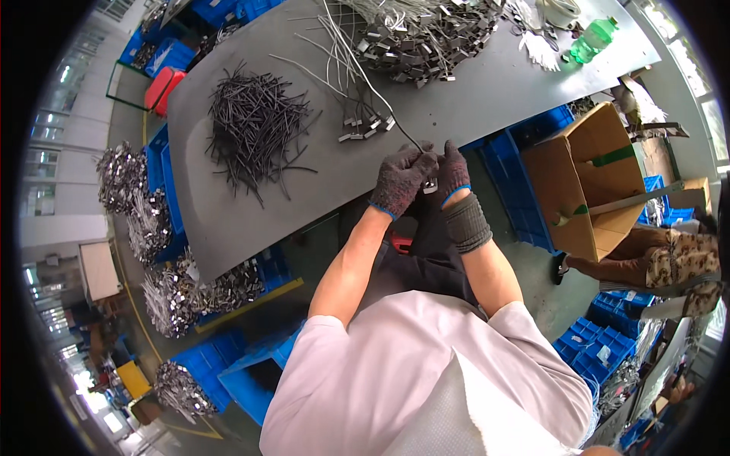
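Both of my hands wear dark knitted gloves with blue cuffs and meet at the table's near edge. My left hand (pixel 404 179) is closed round a thin grey cable (pixel 370 85), whose stretch just above the fingers looks darker. Beside it, my right hand (pixel 455 172) is closed at the same cable's end, its fingertips partly hidden. A small silvery metal connector (pixel 430 185) shows between the two hands. Farther up the table lies a small group of cables with metal connectors (pixel 365 127). To the left is a loose heap of short black tubes (pixel 258 125).
A large pile of metal-ended cables (pixel 430 45) covers the grey table's (pixel 251 235) far side, near a green bottle (pixel 595 39). An open cardboard box (pixel 551 178) stands right, by a blue crate (pixel 511 186). Another person (pixel 646 254) is beyond it. Filled crates line the left.
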Motion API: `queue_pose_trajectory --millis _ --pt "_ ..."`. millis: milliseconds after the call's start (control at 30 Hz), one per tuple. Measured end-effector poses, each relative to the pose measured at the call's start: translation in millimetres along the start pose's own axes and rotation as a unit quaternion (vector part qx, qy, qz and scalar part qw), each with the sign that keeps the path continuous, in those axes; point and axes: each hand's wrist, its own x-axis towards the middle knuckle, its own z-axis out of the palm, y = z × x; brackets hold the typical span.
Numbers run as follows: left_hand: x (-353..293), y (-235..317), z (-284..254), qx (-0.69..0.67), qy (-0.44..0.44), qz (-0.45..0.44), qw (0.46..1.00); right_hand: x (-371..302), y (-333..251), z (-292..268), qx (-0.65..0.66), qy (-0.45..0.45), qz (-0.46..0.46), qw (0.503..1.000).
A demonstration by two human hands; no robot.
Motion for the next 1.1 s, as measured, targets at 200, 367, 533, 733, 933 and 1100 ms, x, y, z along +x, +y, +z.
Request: queue_pose_trajectory --millis 200,367,533,733,933,1100 --pt "13.2 3.0 -30.3 0.006 0.017 -0.046 0.999 49.9 9.5 5.7 -0.046 -0.030 -0.051 0.997" --pt "70.6 7.5 -106.4 0.092 0.027 -0.096 0.991 100.2 -57.7 12.6 -0.495 0.181 -0.545 0.652" --pt "95.4 -1.6 -149.0 0.394 0.045 -0.146 0.906 172.1 -131.9 32.6 -0.647 0.247 -0.506 0.514" --pt "29.8 -22.2 -198.1 0.535 0.256 -0.229 0.771 226.0 -156.7 -6.8 -0.622 0.182 -0.359 0.671" --pt "11.3 -84.3 -240.3 0.531 0.309 -0.314 0.724 124.2 -123.5 -32.9 -0.286 -0.017 -0.051 0.957" --pt "36.6 -128.3 -265.8 0.532 0.298 -0.296 0.736 79.9 -89.2 -30.6 -0.369 0.055 -0.137 0.917"
